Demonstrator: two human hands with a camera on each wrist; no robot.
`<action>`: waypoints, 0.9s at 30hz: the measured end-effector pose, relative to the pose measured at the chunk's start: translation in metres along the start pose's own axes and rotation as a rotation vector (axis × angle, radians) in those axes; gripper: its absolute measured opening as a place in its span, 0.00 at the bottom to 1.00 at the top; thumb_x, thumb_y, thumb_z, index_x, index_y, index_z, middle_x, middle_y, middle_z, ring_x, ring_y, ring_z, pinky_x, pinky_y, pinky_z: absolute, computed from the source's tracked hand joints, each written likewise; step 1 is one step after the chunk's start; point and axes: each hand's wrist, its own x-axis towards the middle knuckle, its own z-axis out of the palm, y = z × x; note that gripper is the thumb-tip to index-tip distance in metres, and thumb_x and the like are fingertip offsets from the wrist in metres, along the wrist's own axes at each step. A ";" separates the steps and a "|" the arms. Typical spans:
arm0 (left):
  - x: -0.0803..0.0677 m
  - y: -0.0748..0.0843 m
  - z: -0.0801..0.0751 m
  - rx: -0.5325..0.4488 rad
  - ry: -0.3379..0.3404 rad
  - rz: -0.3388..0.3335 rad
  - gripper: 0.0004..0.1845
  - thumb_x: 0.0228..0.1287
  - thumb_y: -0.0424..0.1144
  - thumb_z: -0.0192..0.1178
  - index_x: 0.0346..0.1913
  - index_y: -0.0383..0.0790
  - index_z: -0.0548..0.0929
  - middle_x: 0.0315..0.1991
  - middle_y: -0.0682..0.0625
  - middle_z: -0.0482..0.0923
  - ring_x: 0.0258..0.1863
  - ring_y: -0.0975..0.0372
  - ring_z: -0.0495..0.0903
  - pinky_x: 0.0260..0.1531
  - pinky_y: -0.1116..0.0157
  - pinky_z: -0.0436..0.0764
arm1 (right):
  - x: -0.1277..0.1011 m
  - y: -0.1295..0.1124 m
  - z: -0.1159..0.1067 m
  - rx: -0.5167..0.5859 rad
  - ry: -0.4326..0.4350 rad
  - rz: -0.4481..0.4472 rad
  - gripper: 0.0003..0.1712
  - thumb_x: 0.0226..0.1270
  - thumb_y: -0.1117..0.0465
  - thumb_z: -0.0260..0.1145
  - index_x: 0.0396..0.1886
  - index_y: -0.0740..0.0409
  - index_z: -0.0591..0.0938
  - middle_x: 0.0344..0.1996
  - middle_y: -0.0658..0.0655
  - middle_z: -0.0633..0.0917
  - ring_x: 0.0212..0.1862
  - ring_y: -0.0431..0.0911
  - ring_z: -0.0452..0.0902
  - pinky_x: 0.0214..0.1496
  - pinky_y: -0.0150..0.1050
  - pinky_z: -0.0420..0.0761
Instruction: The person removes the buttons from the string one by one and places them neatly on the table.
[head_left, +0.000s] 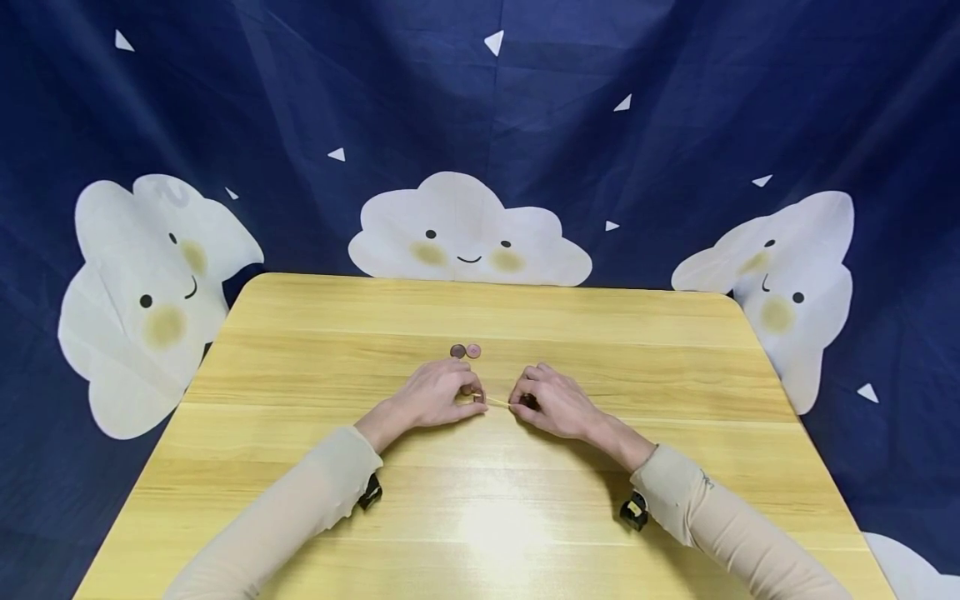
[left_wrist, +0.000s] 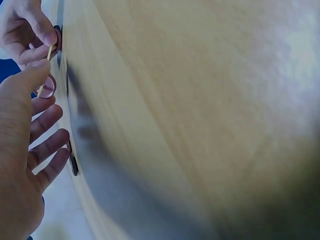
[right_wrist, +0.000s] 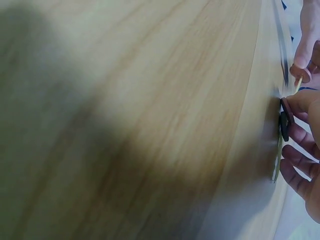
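My left hand (head_left: 438,396) pinches a small pink disc (left_wrist: 48,87) and one end of a thin yellow stick (head_left: 498,402) between thumb and forefinger, its other fingers spread loosely. The stick spans the short gap to my right hand (head_left: 555,402), whose thumb and fingers pinch its other end. At the right fingertips is a reddish-brown disc (left_wrist: 58,40). A darker disc (right_wrist: 284,126) overlaps it in the right wrist view, low by the tabletop. Beyond the left hand, a dark brown disc (head_left: 457,352) and a pink disc (head_left: 473,351) lie side by side.
Both hands work over a light wooden table (head_left: 360,308) with rounded far corners. A dark blue curtain (head_left: 420,83) with white clouds hangs right behind it. Black straps with small devices (head_left: 633,510) are on both wrists. A bright glare falls on the near tabletop.
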 end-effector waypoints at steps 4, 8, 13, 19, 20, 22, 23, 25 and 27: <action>-0.002 -0.002 -0.001 0.005 -0.001 -0.011 0.15 0.66 0.59 0.70 0.43 0.52 0.90 0.33 0.59 0.80 0.32 0.69 0.72 0.34 0.71 0.75 | -0.001 -0.001 0.000 -0.002 0.002 -0.001 0.03 0.70 0.54 0.71 0.38 0.46 0.89 0.40 0.47 0.86 0.42 0.41 0.74 0.40 0.33 0.77; -0.003 -0.004 -0.002 0.003 0.000 -0.021 0.15 0.65 0.58 0.71 0.43 0.52 0.90 0.33 0.59 0.80 0.32 0.69 0.73 0.35 0.71 0.76 | -0.001 -0.002 -0.001 -0.010 0.007 0.005 0.04 0.71 0.54 0.70 0.36 0.45 0.89 0.39 0.46 0.86 0.42 0.41 0.75 0.41 0.34 0.78; -0.005 -0.006 -0.003 -0.004 0.002 -0.031 0.15 0.64 0.58 0.72 0.42 0.52 0.90 0.33 0.59 0.80 0.33 0.69 0.73 0.36 0.70 0.76 | -0.001 -0.003 -0.001 -0.017 0.008 0.010 0.03 0.71 0.54 0.70 0.36 0.44 0.88 0.39 0.45 0.85 0.42 0.41 0.75 0.41 0.35 0.79; -0.008 -0.007 -0.005 -0.019 0.007 -0.033 0.14 0.65 0.58 0.72 0.41 0.53 0.90 0.33 0.58 0.81 0.34 0.68 0.74 0.37 0.70 0.76 | -0.002 -0.002 -0.001 -0.009 -0.001 0.021 0.03 0.71 0.54 0.70 0.37 0.44 0.88 0.38 0.44 0.84 0.42 0.40 0.74 0.41 0.33 0.77; -0.009 -0.008 -0.005 -0.020 0.007 -0.036 0.14 0.65 0.58 0.72 0.41 0.53 0.89 0.34 0.58 0.81 0.34 0.69 0.74 0.37 0.70 0.76 | -0.002 -0.002 -0.001 -0.008 -0.003 0.023 0.03 0.71 0.54 0.70 0.37 0.44 0.88 0.38 0.44 0.84 0.42 0.40 0.74 0.41 0.33 0.77; -0.010 -0.008 -0.006 -0.023 0.007 -0.042 0.13 0.65 0.57 0.72 0.41 0.53 0.89 0.34 0.59 0.82 0.35 0.68 0.75 0.38 0.70 0.77 | -0.002 -0.001 0.000 -0.008 -0.007 0.028 0.03 0.71 0.54 0.70 0.38 0.44 0.88 0.39 0.44 0.85 0.42 0.40 0.74 0.41 0.33 0.77; -0.010 -0.009 -0.006 -0.024 0.007 -0.046 0.13 0.65 0.57 0.72 0.41 0.53 0.89 0.34 0.59 0.82 0.35 0.68 0.75 0.39 0.70 0.77 | -0.002 -0.001 0.000 -0.008 -0.008 0.028 0.02 0.71 0.54 0.70 0.38 0.43 0.88 0.39 0.44 0.85 0.42 0.41 0.74 0.41 0.33 0.77; -0.011 -0.011 -0.007 -0.023 0.008 -0.054 0.13 0.65 0.57 0.72 0.41 0.53 0.89 0.35 0.59 0.82 0.36 0.68 0.76 0.39 0.69 0.78 | -0.002 -0.001 0.000 -0.009 -0.010 0.028 0.02 0.71 0.53 0.70 0.38 0.43 0.88 0.39 0.45 0.85 0.42 0.41 0.74 0.41 0.33 0.77; -0.012 -0.013 -0.008 -0.026 0.015 -0.059 0.12 0.65 0.57 0.72 0.40 0.54 0.90 0.35 0.59 0.83 0.37 0.68 0.77 0.40 0.68 0.79 | -0.001 -0.001 0.000 -0.012 -0.011 0.028 0.03 0.71 0.53 0.70 0.38 0.44 0.88 0.39 0.45 0.85 0.42 0.41 0.74 0.41 0.33 0.77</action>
